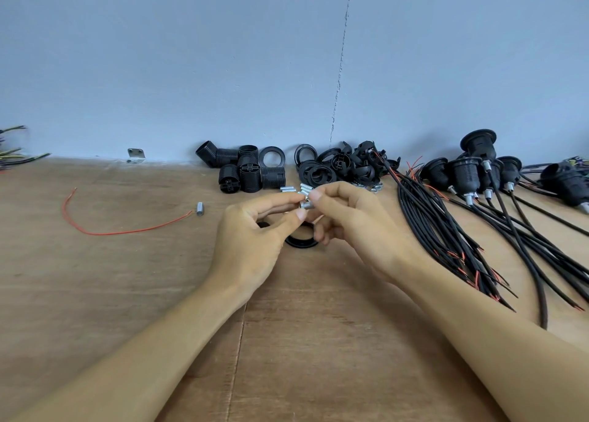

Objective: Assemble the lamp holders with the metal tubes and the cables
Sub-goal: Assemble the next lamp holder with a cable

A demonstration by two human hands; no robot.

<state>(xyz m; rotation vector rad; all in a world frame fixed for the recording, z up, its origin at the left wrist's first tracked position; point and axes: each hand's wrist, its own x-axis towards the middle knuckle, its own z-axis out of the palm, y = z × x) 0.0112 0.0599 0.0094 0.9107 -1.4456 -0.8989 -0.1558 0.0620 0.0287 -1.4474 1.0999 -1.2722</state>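
Both hands meet above the wooden table (pixel 318 342). My left hand (pixel 255 240) and my right hand (pixel 347 217) each pinch a short silver metal tube (pixel 306 204) between thumb and fingertips. A black ring-shaped lamp holder part (pixel 301 241) lies on the table right under the hands, partly hidden by them. Several loose metal tubes (pixel 299 188) lie just behind the hands. Black threaded lamp holders (pixel 245 171) stand in a pile by the wall. A bundle of black cables (pixel 452 227) with red wire ends fans out at the right.
Black rings and caps (pixel 338 166) are heaped by the wall. Holders with tubes and cables fitted (pixel 478 173) lie at the far right. A loose red wire (pixel 121 230) and a single tube (pixel 199 208) lie at the left. A metal bracket (pixel 136 155) sits against the wall.
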